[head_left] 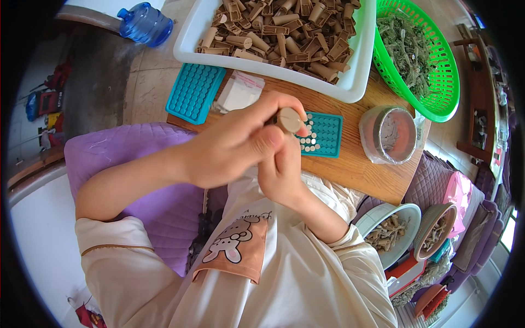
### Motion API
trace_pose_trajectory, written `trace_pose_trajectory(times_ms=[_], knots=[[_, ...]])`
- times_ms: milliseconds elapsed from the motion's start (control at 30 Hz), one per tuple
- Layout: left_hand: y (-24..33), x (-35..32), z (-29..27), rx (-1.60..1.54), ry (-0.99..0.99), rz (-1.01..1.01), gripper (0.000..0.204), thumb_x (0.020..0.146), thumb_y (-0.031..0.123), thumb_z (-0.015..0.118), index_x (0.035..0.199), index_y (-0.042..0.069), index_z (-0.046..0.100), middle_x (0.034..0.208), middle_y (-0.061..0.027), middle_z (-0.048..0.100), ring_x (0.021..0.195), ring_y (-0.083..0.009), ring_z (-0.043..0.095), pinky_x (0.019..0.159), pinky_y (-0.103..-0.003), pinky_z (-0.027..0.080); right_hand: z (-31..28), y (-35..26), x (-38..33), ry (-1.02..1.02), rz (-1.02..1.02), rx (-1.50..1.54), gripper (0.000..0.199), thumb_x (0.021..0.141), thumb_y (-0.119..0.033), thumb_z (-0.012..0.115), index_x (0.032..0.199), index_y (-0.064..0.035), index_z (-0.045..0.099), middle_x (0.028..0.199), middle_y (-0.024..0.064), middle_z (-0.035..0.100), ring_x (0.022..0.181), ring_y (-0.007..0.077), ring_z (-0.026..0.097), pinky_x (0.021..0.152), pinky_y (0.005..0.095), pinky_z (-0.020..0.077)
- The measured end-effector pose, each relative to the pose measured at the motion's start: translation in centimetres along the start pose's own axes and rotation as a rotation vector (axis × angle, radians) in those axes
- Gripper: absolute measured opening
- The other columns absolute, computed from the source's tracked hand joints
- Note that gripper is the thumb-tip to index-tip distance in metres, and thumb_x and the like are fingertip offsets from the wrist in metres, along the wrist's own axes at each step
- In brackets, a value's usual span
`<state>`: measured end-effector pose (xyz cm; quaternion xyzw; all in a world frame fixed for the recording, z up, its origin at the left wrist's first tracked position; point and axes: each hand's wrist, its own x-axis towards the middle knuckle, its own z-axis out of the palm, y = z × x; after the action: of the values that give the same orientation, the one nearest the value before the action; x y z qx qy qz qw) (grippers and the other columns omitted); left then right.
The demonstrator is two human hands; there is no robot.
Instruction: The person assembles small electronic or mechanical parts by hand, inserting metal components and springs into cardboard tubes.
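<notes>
My left hand [235,139] and my right hand [281,175] meet over the near edge of a wooden table [355,164]. Between their fingertips they hold a short tan cylinder [289,119], its round end facing up. Just beyond the hands lies a small teal mould tray [327,133] with a grid of holes; a cluster of small round grey pieces sits at its near left corner. A second teal mould tray [195,92] lies at the table's left edge, partly over it.
A white bin [358,71] of tan cylinders stands at the back. A green basket [445,82] of dried herbs is at the right. A bag-lined bowl of grey powder [389,134], a clear plastic bag [239,90], a blue water jug [145,23] and purple cushions [136,158] surround the table.
</notes>
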<state>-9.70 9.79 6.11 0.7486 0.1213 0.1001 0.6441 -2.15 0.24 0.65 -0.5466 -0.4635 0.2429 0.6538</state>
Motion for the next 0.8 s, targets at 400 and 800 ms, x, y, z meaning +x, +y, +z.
trace_pose_trajectory(times_ms=[400,800], knots=[[-0.9,0.4,-0.5,-0.643,-0.124,-0.492,0.044,0.079,0.026,0.056,0.116,0.011,0.037,0.111,-0.0061,0.047,0.108,-0.0183,0.045,0.082,-0.038,0.046,-14.5,-2.3,1.1,0.043,0.49,-0.65,0.019,0.071,-0.001,0.057,0.09,-0.0041,0.058,0.082,0.0106,0.059,0.068,0.0176,0.058,0.054,0.0274,0.0457],[-0.9,0.5,-0.1,-0.743,-0.024,-0.742,0.044,0.087,0.035,0.039,0.121,0.009,0.031,0.115,-0.0105,0.045,0.073,-0.022,0.062,0.049,-0.024,0.053,-22.8,8.0,2.0,-0.155,0.559,-1.259,0.015,0.07,-0.01,0.058,0.08,0.0011,0.059,0.079,0.0191,0.059,0.074,0.0339,0.057,0.067,0.0393,0.044]])
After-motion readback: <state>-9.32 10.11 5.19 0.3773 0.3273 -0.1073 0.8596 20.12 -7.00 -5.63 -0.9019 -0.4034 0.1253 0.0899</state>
